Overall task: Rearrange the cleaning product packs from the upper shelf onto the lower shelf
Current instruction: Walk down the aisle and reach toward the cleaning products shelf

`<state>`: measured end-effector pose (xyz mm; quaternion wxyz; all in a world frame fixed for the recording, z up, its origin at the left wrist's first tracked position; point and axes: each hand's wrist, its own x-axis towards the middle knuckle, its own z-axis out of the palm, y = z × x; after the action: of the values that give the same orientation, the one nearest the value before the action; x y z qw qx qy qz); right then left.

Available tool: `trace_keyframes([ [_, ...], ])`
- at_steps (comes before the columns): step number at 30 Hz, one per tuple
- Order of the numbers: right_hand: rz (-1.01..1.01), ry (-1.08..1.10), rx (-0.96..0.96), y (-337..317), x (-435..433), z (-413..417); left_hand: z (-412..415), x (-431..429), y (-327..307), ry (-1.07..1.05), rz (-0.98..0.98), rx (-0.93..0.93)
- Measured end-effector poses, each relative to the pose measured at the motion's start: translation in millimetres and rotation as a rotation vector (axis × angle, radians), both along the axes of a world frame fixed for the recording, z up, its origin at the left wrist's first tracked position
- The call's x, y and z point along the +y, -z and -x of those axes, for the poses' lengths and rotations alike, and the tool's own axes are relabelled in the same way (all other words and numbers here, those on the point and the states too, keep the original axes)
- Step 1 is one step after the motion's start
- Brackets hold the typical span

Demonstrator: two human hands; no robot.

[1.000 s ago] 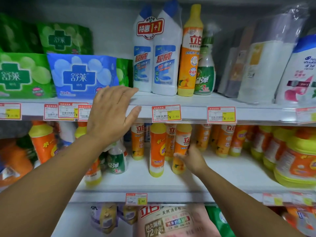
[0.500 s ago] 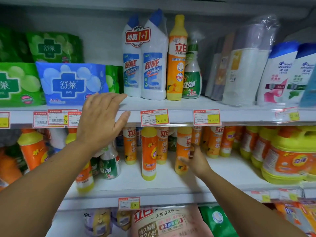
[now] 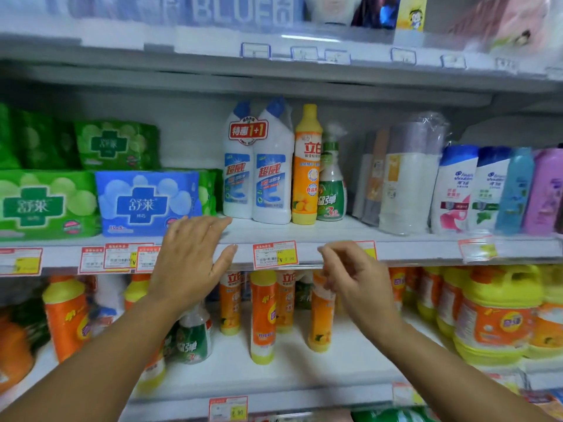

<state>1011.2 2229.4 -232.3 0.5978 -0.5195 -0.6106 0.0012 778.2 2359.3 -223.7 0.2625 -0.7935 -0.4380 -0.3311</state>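
On the upper shelf (image 3: 426, 245) stand a twin pack of white toilet cleaner bottles (image 3: 257, 172), a yellow-capped orange detergent bottle (image 3: 306, 166) and a green spray bottle (image 3: 332, 184). My left hand (image 3: 192, 257) is open, fingers spread, at the shelf edge just left of the twin pack, in front of a blue pack (image 3: 146, 202). My right hand (image 3: 356, 275) hangs empty below the shelf edge with its fingers loosely curled, in front of orange bottles (image 3: 263, 312) on the lower shelf (image 3: 289, 373).
Green packs (image 3: 45, 202) fill the upper shelf's left side. Grey wrapped rolls (image 3: 405, 178) and shampoo bottles (image 3: 457, 190) stand to the right. Large yellow-orange jugs (image 3: 496, 318) crowd the lower shelf's right; orange bottles (image 3: 67, 315) and a green spray bottle (image 3: 192, 339) sit lower left.
My right hand has come up off the orange bottle on the lower shelf to the upper shelf's edge. The view has tilted up. My left hand stays at the shelf edge.
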Motion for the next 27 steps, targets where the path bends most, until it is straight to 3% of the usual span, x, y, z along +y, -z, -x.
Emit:
trace_keyframes([
  [3, -0.036, 0.071, -0.052, -56.6, 26.0, -1.9, 1.0, 0.9, -0.1, -0.002, 0.010, 0.002],
  [7, 0.148, 0.122, -0.038, -101.6, 86.7, -13.6, 1.7, 2.5, 0.4, 0.019, 0.006, -0.019],
  [12, 0.152, 0.119, 0.134, -114.8, 147.5, -22.4, 1.7, 7.2, 2.6, 0.013, 0.014, -0.017],
  [16, 0.143, 0.235, 0.121, -115.7, 169.4, -23.2, 0.6, 8.5, 2.2, 0.015, 0.001, -0.022],
  [20, 0.093, 0.212, 0.077, -114.5, 147.0, -22.1, 1.0, 8.3, 1.6, 0.028, -0.012, -0.029],
  [27, -0.154, 0.054, -0.065, -127.6, 34.4, -1.5, 1.4, 4.6, 0.3, 0.021, -0.006, -0.021],
])
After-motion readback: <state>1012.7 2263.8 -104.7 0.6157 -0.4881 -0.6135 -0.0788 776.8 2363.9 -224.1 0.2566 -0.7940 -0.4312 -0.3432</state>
